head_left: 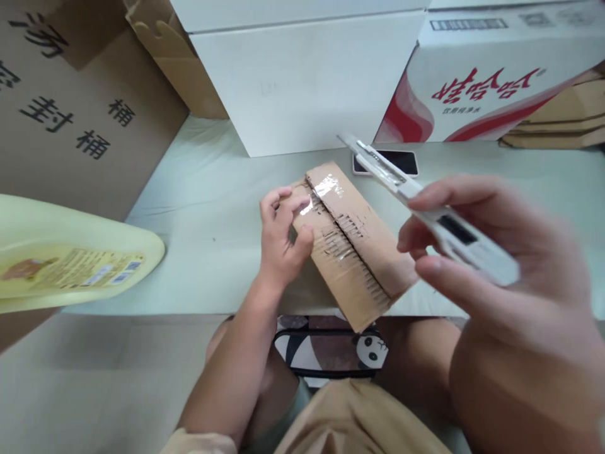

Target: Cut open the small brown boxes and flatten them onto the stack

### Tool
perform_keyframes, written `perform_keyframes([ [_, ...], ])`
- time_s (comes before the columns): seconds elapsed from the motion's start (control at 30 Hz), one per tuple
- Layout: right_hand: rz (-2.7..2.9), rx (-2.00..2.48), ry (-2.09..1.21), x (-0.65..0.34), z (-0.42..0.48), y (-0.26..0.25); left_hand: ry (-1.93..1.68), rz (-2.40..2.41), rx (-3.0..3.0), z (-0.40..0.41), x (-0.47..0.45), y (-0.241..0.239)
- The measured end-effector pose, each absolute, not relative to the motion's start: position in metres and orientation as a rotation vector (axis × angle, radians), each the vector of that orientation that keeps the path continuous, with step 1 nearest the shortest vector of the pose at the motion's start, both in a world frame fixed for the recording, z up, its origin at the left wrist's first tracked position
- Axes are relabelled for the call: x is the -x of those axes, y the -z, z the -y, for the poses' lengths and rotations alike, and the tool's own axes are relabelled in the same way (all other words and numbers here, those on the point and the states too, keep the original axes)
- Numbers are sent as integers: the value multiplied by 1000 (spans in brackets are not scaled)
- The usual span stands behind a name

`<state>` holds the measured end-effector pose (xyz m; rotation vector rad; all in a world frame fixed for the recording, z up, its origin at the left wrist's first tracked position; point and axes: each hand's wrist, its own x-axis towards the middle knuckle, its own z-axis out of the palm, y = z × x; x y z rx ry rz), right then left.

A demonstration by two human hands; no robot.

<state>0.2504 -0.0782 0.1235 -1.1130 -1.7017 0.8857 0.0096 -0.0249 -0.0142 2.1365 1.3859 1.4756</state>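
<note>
A small brown cardboard box (352, 243) lies tilted on the pale table (208, 208), its top seam covered with clear tape that is torn and ragged along the middle. My left hand (281, 236) grips the box's left end, fingers curled over its edge. My right hand (491, 252), close to the camera and blurred, holds a white utility knife (416, 202) between thumb and fingers. The knife's tip points up and left, above the box's far end and not touching it.
A large white box (307, 82) stands behind, with a red-and-white printed carton (496, 75) to its right and a brown carton with black characters (80, 107) at left. A phone (401, 162) lies by the white box. A yellow plastic item (70, 258) juts in at left. My knees sit below the table edge.
</note>
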Motion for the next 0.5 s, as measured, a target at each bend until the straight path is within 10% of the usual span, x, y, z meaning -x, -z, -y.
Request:
perform_keyframes([
  [0.5,1793,1041,-642,-226,51,-87,-1538,-1221,-1629,17,-28,35],
])
